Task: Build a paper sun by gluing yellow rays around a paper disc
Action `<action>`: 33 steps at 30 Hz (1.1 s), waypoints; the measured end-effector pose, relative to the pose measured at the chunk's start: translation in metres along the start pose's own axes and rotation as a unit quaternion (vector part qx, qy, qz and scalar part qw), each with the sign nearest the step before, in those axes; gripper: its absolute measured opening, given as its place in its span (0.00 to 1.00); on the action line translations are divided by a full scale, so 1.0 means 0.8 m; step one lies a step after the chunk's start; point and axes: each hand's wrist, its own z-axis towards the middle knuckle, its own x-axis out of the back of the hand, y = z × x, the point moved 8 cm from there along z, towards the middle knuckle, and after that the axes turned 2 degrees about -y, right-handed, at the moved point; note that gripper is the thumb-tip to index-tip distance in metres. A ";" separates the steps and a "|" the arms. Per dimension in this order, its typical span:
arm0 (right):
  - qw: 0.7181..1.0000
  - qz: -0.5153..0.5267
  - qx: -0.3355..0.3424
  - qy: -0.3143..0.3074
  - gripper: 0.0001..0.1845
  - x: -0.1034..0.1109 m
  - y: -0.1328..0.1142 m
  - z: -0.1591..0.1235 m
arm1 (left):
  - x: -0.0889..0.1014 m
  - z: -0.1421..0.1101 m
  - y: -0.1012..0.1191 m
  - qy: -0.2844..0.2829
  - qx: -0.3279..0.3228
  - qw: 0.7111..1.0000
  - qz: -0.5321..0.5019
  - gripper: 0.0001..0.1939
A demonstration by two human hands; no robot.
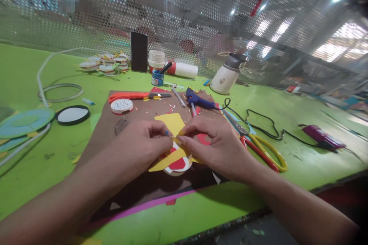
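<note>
Over a brown board (pixel 97 153), my left hand (pixel 142 141) and my right hand (pixel 221 145) meet with thumbs and forefingers pinched together. Between the fingertips is a small yellow paper piece (pixel 174 138), partly covered by the fingers. Just below lies a white round disc (pixel 175 173) with red paper on its face, crossed by a yellow paper strip (pixel 161 164). A larger yellow paper sheet (pixel 170 122) lies flat behind the fingers. Beyond my right hand, a blue glue gun (pixel 201 101) rests on the board, its nozzle end partly hidden.
Red-and-yellow-handled scissors (pixel 266 153) lie right; an orange cutter (pixel 132 96) and white lid (pixel 122 106) lie behind left. A blue jar (pixel 157 78), dark phone-like slab (pixel 139 52) and white jug (pixel 225 76) stand farther back. A black cable (pixel 266 122) runs right.
</note>
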 end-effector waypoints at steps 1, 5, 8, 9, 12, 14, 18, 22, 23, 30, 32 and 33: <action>1.000 0.003 -0.001 -0.001 0.04 0.000 0.000 0.000 | 0.000 0.000 0.001 -0.002 -0.002 1.000 -0.001 0.03; 1.000 0.008 -0.013 0.012 0.03 0.004 0.002 0.001 | 0.000 0.000 0.002 -0.009 -0.002 1.000 0.011 0.03; 1.000 0.007 -0.021 0.008 0.03 0.005 0.003 0.001 | 0.000 0.001 0.002 -0.005 0.005 1.000 0.018 0.03; 1.000 0.004 -0.021 0.004 0.03 0.004 0.003 0.001 | 0.000 0.001 0.003 -0.004 0.006 1.000 0.018 0.03; 1.000 -0.011 -0.017 -0.014 0.02 0.001 0.003 0.000 | -0.001 0.001 0.003 0.000 -0.001 1.000 0.022 0.03; 0.999 -0.022 -0.014 -0.022 0.02 0.000 0.003 -0.001 | -0.001 0.001 0.004 0.005 -0.005 0.999 0.031 0.03; 0.999 -0.036 -0.021 -0.023 0.04 -0.002 0.005 -0.001 | 0.001 0.000 0.002 0.005 -0.005 0.999 0.038 0.03; 0.998 -0.049 -0.026 -0.023 0.03 -0.002 0.006 -0.001 | 0.000 0.003 0.002 0.002 -0.009 0.999 0.037 0.03; 0.998 -0.051 -0.026 -0.024 0.03 -0.002 0.006 -0.001 | 0.000 0.004 0.002 -0.001 -0.011 0.999 0.033 0.03; 0.997 -0.057 -0.030 -0.030 0.03 -0.005 0.007 -0.001 | -0.003 0.003 0.005 -0.005 -0.020 0.999 0.033 0.03; 0.997 -0.059 -0.030 -0.029 0.03 -0.005 0.006 -0.001 | -0.004 0.002 0.006 -0.003 -0.019 0.999 0.038 0.03; 0.997 -0.059 -0.030 -0.029 0.03 -0.005 0.006 0.000 | -0.004 0.002 0.006 -0.001 -0.017 0.999 0.039 0.03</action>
